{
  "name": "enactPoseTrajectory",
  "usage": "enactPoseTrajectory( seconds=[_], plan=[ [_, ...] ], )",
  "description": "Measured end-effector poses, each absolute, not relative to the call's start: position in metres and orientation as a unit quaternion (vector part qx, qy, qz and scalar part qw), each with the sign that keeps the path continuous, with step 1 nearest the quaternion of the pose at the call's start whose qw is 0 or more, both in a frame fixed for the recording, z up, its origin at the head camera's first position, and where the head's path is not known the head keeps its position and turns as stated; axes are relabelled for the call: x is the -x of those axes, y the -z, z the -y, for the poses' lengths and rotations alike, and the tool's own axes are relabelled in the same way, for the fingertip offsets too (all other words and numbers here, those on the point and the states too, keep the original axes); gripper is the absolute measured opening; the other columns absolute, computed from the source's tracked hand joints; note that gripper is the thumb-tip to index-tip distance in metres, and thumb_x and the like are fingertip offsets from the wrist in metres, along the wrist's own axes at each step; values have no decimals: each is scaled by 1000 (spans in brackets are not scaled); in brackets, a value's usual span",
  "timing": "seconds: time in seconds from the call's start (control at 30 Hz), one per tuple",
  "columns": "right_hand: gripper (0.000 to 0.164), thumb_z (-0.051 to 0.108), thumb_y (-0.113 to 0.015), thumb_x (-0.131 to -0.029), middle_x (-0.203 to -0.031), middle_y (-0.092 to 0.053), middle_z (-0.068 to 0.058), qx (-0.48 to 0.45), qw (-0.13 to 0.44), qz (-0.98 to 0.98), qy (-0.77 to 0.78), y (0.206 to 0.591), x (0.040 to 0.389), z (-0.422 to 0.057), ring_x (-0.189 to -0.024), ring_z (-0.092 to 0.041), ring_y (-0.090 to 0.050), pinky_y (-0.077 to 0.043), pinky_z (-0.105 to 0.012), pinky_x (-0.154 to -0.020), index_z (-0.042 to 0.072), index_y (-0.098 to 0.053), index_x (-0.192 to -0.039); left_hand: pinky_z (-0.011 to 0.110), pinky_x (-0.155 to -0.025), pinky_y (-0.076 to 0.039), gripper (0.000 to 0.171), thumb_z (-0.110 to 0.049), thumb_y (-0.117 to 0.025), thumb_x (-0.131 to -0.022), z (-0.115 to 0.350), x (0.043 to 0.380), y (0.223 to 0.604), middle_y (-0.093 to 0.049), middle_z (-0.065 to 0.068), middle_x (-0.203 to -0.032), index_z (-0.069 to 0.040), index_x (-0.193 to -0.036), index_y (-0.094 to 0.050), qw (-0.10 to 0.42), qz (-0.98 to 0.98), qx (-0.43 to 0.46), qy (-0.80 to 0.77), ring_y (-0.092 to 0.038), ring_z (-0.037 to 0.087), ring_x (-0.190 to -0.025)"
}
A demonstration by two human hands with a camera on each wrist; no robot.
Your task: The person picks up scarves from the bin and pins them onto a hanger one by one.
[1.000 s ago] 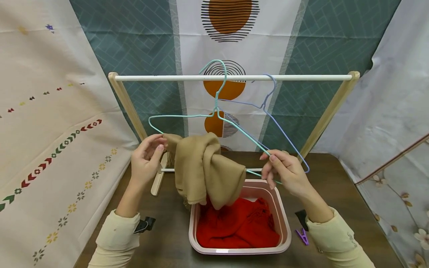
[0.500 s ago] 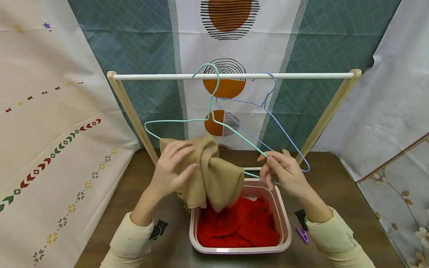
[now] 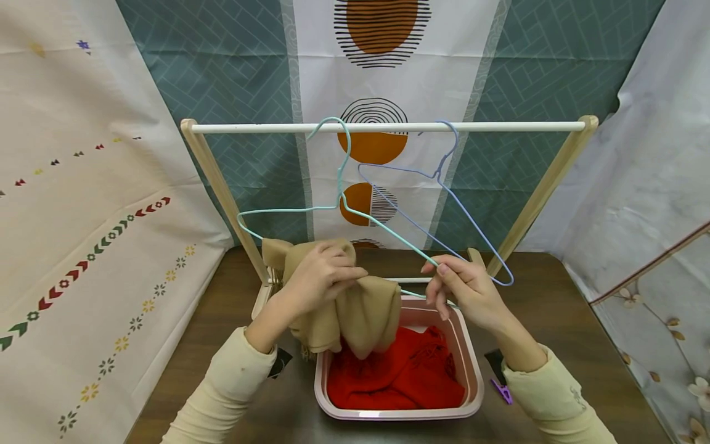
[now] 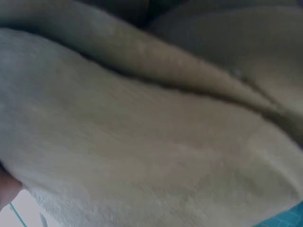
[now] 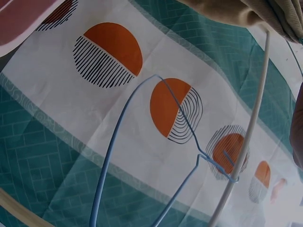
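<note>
Hands are apart, one at each side of the mint hanger (image 3: 288, 210). Right hand (image 3: 466, 287) pinches its sloping wire near that end, thumb against fingers; likely done so one hand carries the frame and sets its tilt. Left hand (image 3: 323, 280) is on the tan cloth (image 3: 371, 314), fingers bent over the top folds. Can't tell if it pinches the fabric or just rests there; left wrist view is nearly all cloth.

Tan cloth is under the left hand, left of the right one, draped over the hanger's lower bar. Bar comes out of the folds on the right-hand side, so I'd say the bar takes the weight and the left hand only steadies the folds.

Hanger hook rises above and between the hands, overlapping the white rail (image 3: 249, 129); can't confirm contact. Blue hanger (image 3: 470, 217), beyond the right hand, hooks over that rail and carries nothing; looks parked.

Below, between the hands: pink tub (image 3: 474, 376) with red cloth (image 3: 394, 376) bunched inside, tan cloth hanging over its far left corner. Purple clip (image 3: 501, 391) lies on the counter (image 3: 294, 419) beside the right sleeve, probably kept within easy reach.
</note>
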State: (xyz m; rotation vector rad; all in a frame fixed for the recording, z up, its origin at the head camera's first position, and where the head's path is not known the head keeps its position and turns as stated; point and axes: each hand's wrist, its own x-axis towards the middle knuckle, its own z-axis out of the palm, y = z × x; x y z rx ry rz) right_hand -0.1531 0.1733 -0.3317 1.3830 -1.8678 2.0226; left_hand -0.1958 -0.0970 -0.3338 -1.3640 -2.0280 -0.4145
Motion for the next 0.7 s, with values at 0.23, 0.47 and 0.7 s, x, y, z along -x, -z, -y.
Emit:
enactPoseTrajectory(
  seconds=[0.23,0.47,0.7],
  plan=[
    [34,-11,-27,-94,-65,-56,-17,-448,29,615,-648,334,153,-173,-39,-16,-49,-39,-27,-35,4,-54,-106,32,-70,-49,19,5,-72,-67,102,198,329,-67,4,-77,-5,-83,-72,284,764,486,315,-61,19,-75],
    [32,-9,-28,-95,-63,-56,-18,-453,3,628,-633,335,151,-174,-39,-17,-49,-40,-27,-35,7,-53,-107,18,-58,-47,9,6,-65,-78,102,201,319,-68,12,-78,3,-84,-71,307,762,287,493,-63,20,-63],
    [29,-5,-31,-96,-62,-55,-19,-456,-8,627,-631,334,149,-174,-38,-17,-48,-42,-26,-35,10,-53,-107,18,-48,-43,14,-3,-59,-86,96,206,312,-65,12,-67,5,-83,-70,352,795,160,468,-57,18,-51]
  ],
)
